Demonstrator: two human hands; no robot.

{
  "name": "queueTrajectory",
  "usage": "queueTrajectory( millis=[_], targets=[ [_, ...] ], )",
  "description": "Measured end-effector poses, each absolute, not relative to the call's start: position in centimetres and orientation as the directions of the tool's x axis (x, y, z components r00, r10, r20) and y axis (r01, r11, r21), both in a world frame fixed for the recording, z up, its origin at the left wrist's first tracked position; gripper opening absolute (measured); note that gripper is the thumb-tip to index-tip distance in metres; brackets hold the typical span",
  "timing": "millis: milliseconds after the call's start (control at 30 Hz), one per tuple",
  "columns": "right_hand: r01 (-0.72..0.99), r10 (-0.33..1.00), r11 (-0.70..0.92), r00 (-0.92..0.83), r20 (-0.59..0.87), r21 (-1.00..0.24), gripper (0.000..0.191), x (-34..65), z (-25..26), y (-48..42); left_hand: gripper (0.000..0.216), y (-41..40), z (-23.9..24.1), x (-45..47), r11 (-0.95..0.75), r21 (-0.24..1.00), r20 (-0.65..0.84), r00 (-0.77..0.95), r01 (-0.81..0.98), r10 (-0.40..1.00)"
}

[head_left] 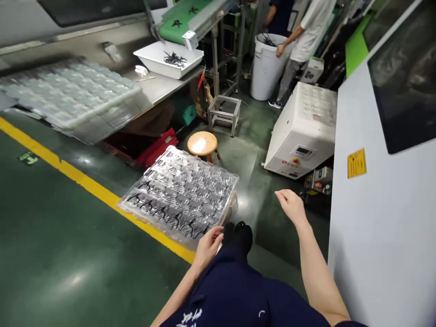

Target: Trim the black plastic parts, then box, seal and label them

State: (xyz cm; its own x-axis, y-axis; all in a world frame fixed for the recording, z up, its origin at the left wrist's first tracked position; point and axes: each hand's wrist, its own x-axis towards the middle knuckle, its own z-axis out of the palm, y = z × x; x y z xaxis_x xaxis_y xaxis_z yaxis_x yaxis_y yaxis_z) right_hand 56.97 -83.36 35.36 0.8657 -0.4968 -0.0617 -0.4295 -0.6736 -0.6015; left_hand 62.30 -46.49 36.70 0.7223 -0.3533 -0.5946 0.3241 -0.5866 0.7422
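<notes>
A clear plastic tray (190, 181) with rows of moulded pockets sits low in front of me, on a stack or box that is mostly hidden. Black branching parts (160, 211) lie in the pockets along its front and left side. My left hand (207, 247) is beside the tray's near right corner, fingers loosely curled and apart from the thumb, with nothing visible in it. Whether it touches the tray I cannot tell. My right hand (292, 206) hangs in the air over the floor to the right, its fingers closed together and no object showing.
Stacked clear trays (78, 95) stand on a metal bench at left, near a white bin (170, 59) with black parts. Behind are a green conveyor (184, 20), a wooden stool (202, 143) and a metal frame (225, 111). Two people stand by a white barrel (267, 68); a white machine (296, 131) is right.
</notes>
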Motion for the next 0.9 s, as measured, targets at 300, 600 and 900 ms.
queueTrajectory(
  millis=[300, 600, 900],
  targets=[
    [-0.100, 0.005, -0.774, 0.986, -0.164, -0.626, 0.045, 72.5, 26.1, -95.7, 0.049, -64.2, 30.6, 74.7, -0.488, 0.801, -0.493, 0.844, 0.347, -0.210],
    [-0.249, 0.019, -0.713, 0.927, -0.374, -0.656, 0.045, 82.0, 17.2, -109.7, 0.044, -69.2, 28.3, 84.4, -0.622, 0.717, -0.331, 0.939, 0.316, 0.095],
    [0.097, 0.346, -0.702, 0.912, -0.219, -0.706, 0.040, 110.5, 12.3, -118.9, 0.047, -83.5, 24.9, 101.6, -0.606, 0.729, -0.166, 0.941, 0.319, 0.295]
  ],
)
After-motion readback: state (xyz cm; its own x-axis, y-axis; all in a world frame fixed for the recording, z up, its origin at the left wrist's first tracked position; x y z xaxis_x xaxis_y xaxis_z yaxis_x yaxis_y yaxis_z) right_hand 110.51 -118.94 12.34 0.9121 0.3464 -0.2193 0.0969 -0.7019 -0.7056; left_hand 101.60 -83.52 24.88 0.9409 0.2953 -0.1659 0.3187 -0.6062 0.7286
